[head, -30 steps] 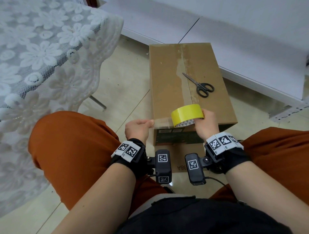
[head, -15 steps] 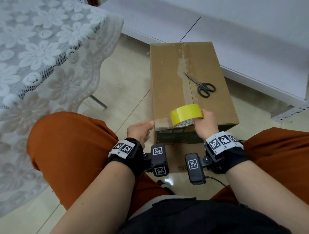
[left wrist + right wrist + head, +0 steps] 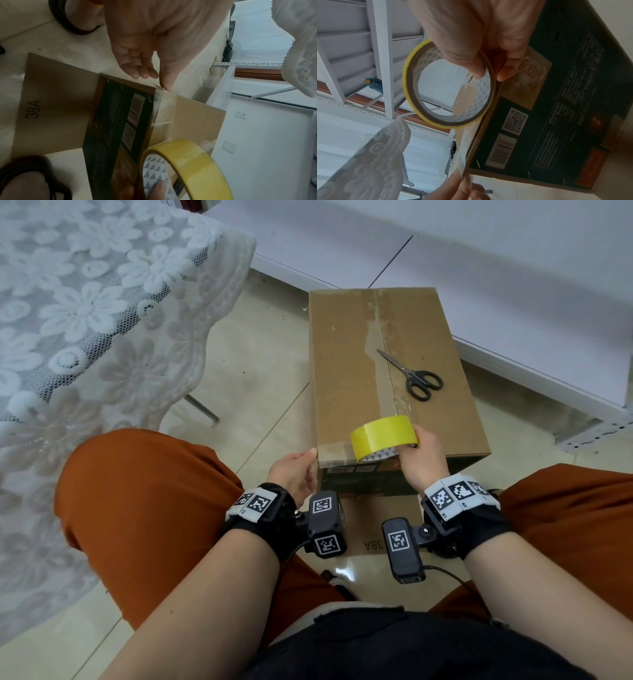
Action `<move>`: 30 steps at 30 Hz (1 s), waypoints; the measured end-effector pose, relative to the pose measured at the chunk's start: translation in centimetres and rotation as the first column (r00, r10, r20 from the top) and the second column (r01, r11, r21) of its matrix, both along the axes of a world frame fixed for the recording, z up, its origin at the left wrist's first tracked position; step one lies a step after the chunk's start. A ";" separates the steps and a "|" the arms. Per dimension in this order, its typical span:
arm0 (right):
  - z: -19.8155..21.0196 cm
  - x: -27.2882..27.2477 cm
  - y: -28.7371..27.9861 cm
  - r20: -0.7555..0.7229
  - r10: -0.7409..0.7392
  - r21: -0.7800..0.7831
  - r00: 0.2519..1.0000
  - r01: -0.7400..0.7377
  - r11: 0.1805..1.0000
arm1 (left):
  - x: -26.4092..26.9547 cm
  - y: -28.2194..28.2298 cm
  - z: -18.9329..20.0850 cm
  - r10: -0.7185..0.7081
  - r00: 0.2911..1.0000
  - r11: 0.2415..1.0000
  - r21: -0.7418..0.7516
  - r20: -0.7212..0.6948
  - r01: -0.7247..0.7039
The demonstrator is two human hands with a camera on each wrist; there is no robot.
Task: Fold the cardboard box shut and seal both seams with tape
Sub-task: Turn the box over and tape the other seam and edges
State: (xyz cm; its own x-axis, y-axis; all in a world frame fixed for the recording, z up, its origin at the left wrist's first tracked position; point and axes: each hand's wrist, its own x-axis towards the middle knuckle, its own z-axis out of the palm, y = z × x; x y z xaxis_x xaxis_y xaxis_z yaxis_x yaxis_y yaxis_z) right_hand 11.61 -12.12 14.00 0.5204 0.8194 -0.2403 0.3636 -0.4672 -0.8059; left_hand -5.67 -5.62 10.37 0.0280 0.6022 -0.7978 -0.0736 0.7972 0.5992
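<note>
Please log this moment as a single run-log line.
box: flaps folded shut | right hand: grips tape roll | left hand: thumb at tape end, box corner | scissors: on box

left hand [image 3: 294, 470] open, right hand [image 3: 420, 457] gripping

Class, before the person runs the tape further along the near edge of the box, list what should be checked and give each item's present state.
1. Box flaps folded flat: ok.
2. Tape roll gripped by right hand: ok.
3. Tape strip end anchored at the box corner by left hand: ok.
4. Strip free of wrinkles: cannot tell.
5. Scissors within reach on the box top: ok.
6. Long centre seam freshly sealed: cannot tell.
</note>
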 end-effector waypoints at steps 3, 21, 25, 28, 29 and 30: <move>-0.1 0.0 -0.3 -0.006 0.010 0.016 1.000 -0.010 1.000 | 0.1 0.1 -0.3 0.050 0.997 0.995 0.094 -0.060 -0.044; -0.6 0.5 0.1 0.121 0.013 -0.020 0.993 -0.011 1.000 | 2.9 2.3 2.9 -0.437 0.645 0.444 0.473 -0.626 0.761; -0.8 0.3 0.1 0.407 0.057 -0.104 0.911 -0.016 0.994 | 2.8 2.7 2.8 -0.493 0.590 0.406 0.431 -0.639 0.806; -0.8 0.4 0.0 0.416 0.075 -0.109 0.906 -0.032 0.993 | 2.9 2.5 2.5 -0.461 0.564 0.350 0.444 -0.685 0.825; -0.7 0.5 0.0 0.399 0.085 -0.110 0.913 -0.044 0.993 | 3.0 2.4 2.3 -0.442 0.557 0.330 0.450 -0.703 0.830; -0.8 0.5 0.0 0.383 0.092 -0.106 0.919 -0.055 0.993 | 3.0 2.3 2.1 -0.423 0.549 0.311 0.453 -0.721 0.835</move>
State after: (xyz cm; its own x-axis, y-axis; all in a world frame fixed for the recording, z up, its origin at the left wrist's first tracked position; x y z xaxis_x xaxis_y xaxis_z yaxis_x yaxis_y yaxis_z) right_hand 12.10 -12.12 13.22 0.5269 0.8430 -0.1083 0.6740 -0.4920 -0.5510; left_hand -2.67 -3.33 12.44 0.4921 0.8547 -0.1652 0.6452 -0.2306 0.7284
